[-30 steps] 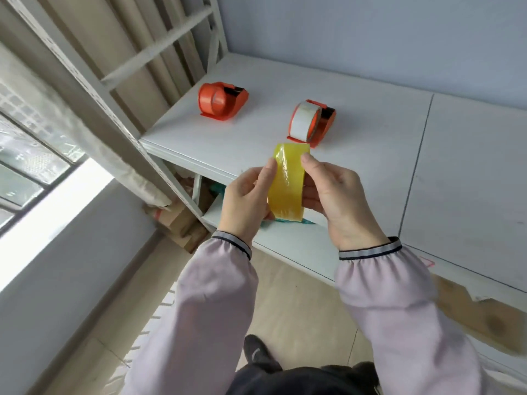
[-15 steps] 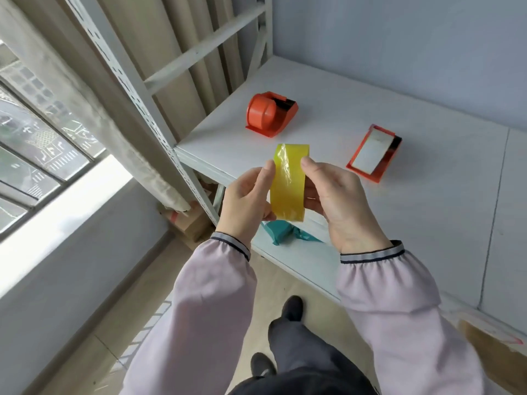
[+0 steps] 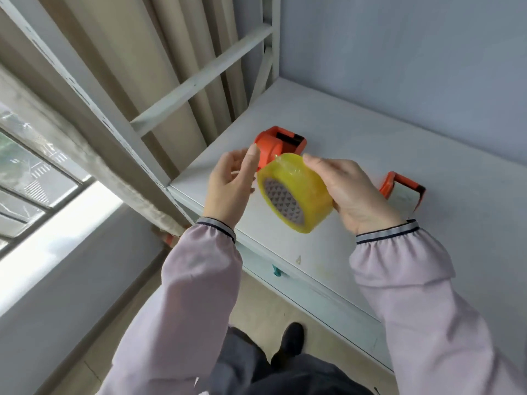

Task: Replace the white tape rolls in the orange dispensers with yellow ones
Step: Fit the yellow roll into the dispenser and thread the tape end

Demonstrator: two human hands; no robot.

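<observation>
My right hand point(image 3: 353, 192) grips a yellow tape roll point(image 3: 299, 192) above the shelf's front edge, its patterned core turned toward me. My left hand point(image 3: 231, 186) hovers just left of the roll, fingers curled and apart, not touching it. Behind the hands an orange dispenser point(image 3: 281, 146) stands on the white shelf point(image 3: 370, 143), partly hidden by my left fingers and the roll. A second orange dispenser point(image 3: 405, 192) with a white roll inside lies to the right, half covered by my right hand.
A grey metal shelf upright point(image 3: 94, 115) and a cross brace point(image 3: 199, 78) run along the left. A window point(image 3: 31, 172) lies beyond. A small clear scrap point(image 3: 298, 260) sits near the shelf's front edge. A teal object point(image 3: 276, 271) shows on the lower shelf.
The roll has turned from edge-on to showing its core. My left hand has let go of it; only my right hand holds it. The view has shifted toward the shelf.
</observation>
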